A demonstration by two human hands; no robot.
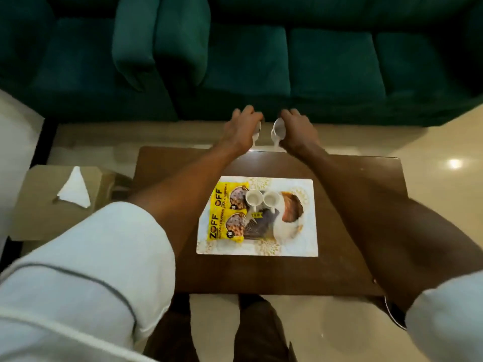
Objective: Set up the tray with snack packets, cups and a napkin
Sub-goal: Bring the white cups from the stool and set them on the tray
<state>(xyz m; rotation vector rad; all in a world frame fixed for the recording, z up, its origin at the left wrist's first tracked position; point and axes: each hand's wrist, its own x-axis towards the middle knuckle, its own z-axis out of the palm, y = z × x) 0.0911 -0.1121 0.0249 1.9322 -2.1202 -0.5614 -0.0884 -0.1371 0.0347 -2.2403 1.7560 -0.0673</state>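
Done: snack packets [222, 212] and two cups [254, 198] sit on tray [311, 218], centre.
Hands: left hand [241, 126] and right hand [295, 129] each grip a spare cup [277, 129], upper centre.
Left: napkin [74, 189], frame left, off tray.

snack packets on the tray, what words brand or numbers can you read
"ZOFF": nearer yellow packet.
"OFF": farther yellow packet; first letter unclear.
"10": on both yellow packets.
Smaller print along them: too blurred.
Yellow tag on the dark packet: too blurred.

Four cups [254, 197], two snack packets [221, 205], one tray [309, 220], one napkin [74, 190].
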